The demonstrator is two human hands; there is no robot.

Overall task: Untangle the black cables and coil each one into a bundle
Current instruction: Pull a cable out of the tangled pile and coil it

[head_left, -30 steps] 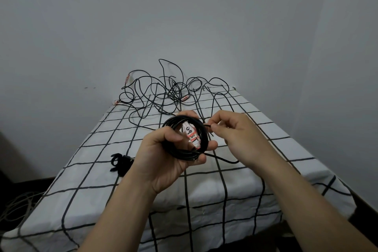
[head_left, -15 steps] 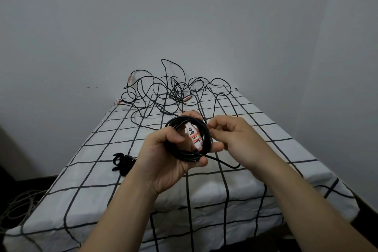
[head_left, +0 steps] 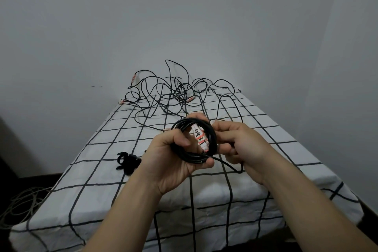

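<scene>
Coil (head_left: 191, 157) in left hand (head_left: 169, 163) and right hand (head_left: 244, 149)

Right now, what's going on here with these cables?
A person's left hand grips a nearly finished black coil that carries a white-and-red tag; the right hand holds its loose tail beside it. A tangle of black cables lies at the far end of the checked tablecloth, not yet sorted.

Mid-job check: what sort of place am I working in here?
Likely a bare room, perhaps at home, not a workshop: plain grey walls meeting in a corner, a table or bed under a white grid cloth, and tangled black cables beyond the coiled cable.
</scene>
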